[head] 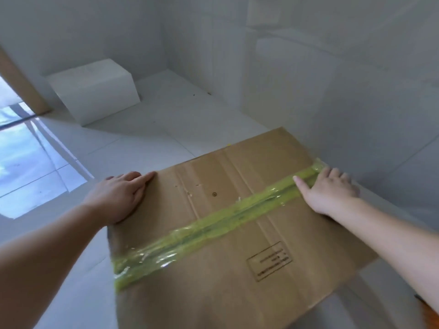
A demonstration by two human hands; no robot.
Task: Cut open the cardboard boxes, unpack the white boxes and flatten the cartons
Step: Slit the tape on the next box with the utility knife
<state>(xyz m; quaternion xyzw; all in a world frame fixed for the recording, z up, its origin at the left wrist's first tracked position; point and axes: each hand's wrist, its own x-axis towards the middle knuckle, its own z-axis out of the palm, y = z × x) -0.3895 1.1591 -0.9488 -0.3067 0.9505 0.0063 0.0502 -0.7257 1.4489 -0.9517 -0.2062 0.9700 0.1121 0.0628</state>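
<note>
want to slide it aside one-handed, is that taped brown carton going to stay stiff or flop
The carton looks flattened, so probably light. Its fold creases suggest it may bend there if lifted by one edge. The yellow-green tape likely holds the flaps together.

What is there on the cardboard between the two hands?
In the head view, yellow-green tape runs across the carton between left hand and right hand.
</note>
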